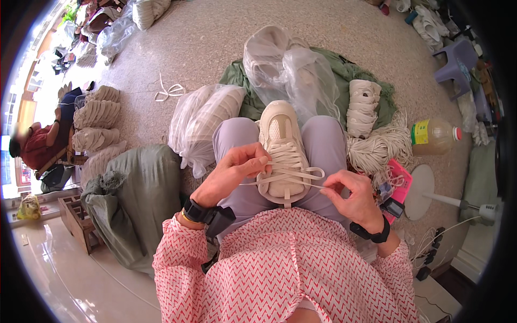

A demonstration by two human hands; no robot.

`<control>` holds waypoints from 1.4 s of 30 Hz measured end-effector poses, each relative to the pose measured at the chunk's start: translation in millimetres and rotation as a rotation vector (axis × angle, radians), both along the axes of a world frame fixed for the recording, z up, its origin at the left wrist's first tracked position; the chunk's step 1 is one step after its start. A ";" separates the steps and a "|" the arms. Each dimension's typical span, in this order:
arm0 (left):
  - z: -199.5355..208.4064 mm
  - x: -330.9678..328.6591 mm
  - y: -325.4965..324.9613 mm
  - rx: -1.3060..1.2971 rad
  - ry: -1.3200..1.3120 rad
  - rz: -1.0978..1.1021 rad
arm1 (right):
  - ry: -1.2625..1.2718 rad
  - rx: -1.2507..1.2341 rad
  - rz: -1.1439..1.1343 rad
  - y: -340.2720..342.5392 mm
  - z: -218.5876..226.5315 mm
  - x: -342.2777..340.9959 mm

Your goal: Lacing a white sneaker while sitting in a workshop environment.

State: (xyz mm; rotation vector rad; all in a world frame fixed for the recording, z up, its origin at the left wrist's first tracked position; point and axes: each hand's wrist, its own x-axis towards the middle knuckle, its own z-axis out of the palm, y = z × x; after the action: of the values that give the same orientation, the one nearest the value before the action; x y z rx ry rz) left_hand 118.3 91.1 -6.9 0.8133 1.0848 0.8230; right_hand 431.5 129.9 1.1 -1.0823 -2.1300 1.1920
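Pinched between thumb and index finger of the right hand (353, 196) is a thin pale lace (309, 185), which is drawn nearly straight across the ankle end of a cream sneaker (284, 151). With the sneaker taken as the centre of the dial, that hand is placed at four o'clock, while the left hand (239, 168) is set at eight, its thumb and index finger bent close together against the lacing; whether a strand is caught there cannot be told. The sneaker itself is held upright between knees in lilac trousers (235, 137), its toe pointed to twelve.

Further out at twelve, shoes are wrapped in a clear plastic bag (309, 78), laid on green cloth (232, 72). At ten, pale items are packed in another translucent bag (207, 118). A wrapped pale bundle (362, 107) is stood at two, and a heap of pale cords (379, 148) is piled at three, with a yellow-labelled jug (439, 139) set just beyond. Between three and four, small items are kept in a pink tray (399, 180). Between eight and nine, a grey-green sack (148, 188) is slumped; stacked pale pieces (97, 116) are lined up near nine, beside a seated person (46, 146).
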 end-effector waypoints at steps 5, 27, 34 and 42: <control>-1.6 -3.4 2.1 -0.015 -0.076 -0.023 | -0.039 0.034 0.038 -2.2 -2.3 3.4; -9.0 -2.4 -2.4 0.026 -0.016 -0.037 | -0.037 0.089 0.035 -2.1 -9.8 0.1; -0.2 -6.1 7.2 0.165 0.365 -0.168 | -0.012 0.154 0.030 -0.5 -10.3 -1.7; -12.6 -10.5 -4.3 0.213 0.365 -0.083 | -0.016 0.140 0.011 -0.9 -9.3 1.7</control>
State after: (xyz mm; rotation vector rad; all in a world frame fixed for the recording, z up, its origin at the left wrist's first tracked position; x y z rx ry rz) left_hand 107.8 86.8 -19.6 1.2140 1.2860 0.7442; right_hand 433.2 129.0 -8.3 -1.0235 -2.1977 1.0250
